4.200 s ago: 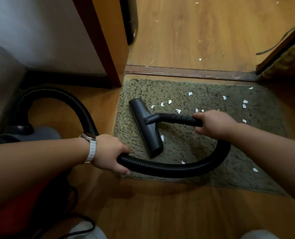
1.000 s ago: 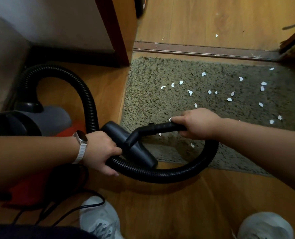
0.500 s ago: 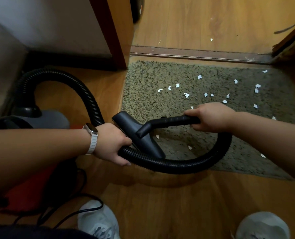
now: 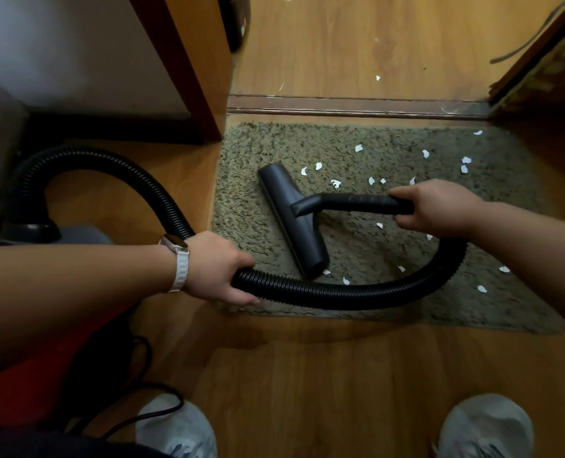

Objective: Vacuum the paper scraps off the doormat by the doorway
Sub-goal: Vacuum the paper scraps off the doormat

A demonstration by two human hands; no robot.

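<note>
A shaggy olive doormat (image 4: 492, 206) lies before the door threshold, with several white paper scraps (image 4: 335, 184) strewn over it. The black vacuum floor nozzle (image 4: 294, 223) rests flat on the mat's left half, a few scraps just beyond its far end and two by its near end. My right hand (image 4: 439, 208) grips the black wand handle (image 4: 357, 203) that leads to the nozzle. My left hand (image 4: 220, 267) grips the ribbed black hose (image 4: 340, 292), which loops from the handle across the mat's front edge and arches back to the vacuum body (image 4: 76, 234) at the left.
A wooden door frame post (image 4: 188, 61) stands left of the mat, and the threshold strip (image 4: 357, 105) runs along its far edge. A door edge (image 4: 545, 61) is at the upper right. Power cable (image 4: 149, 411) and my two grey shoes (image 4: 485, 428) are on the wood floor below.
The nozzle has moved forward from the mat's near-left corner onto the mat, up toward the scraps. Both hands kept their grip and moved with it.
</note>
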